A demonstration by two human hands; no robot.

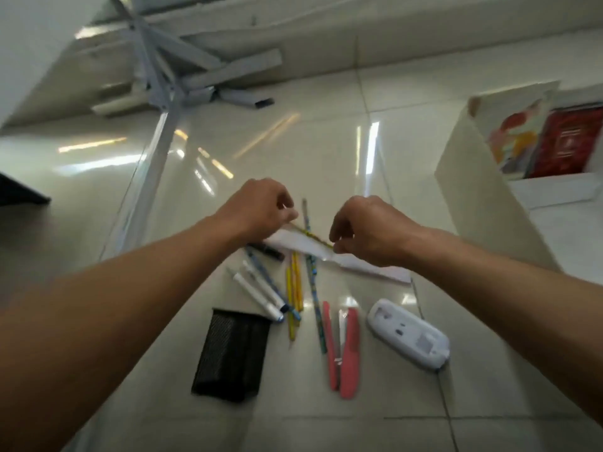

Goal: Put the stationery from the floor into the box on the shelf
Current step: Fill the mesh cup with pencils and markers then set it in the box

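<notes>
Bare forearms come in from both lower corners, and the left hand (257, 207) and right hand (368, 230) meet beyond the black mesh holder (231, 353), each pinching one end of a thin yellow pencil (311, 237) between thumb and curled fingertips. That pencil is speckled with dark marks; its long axis slants from the left hand, the farther end, down to the right hand, and it hangs just over a creased white sheet of paper (359, 264). The holder, a boxy wire-mesh container, lies on its side on the glossy pale floor tiles (326, 141). Just beyond its far corner lie slim white markers (257, 290), and past them a black marker (266, 250). To the holder's right lie plain yellow pencils (293, 288) and a long blue patterned pencil (315, 295), all pointing roughly away from the camera. Farther right are a pink stapler (346, 350) spread open and a rounded white plastic device (408, 334). Well beyond and right of the holder stands a white shelf unit (479, 190) with colourful books inside.
</notes>
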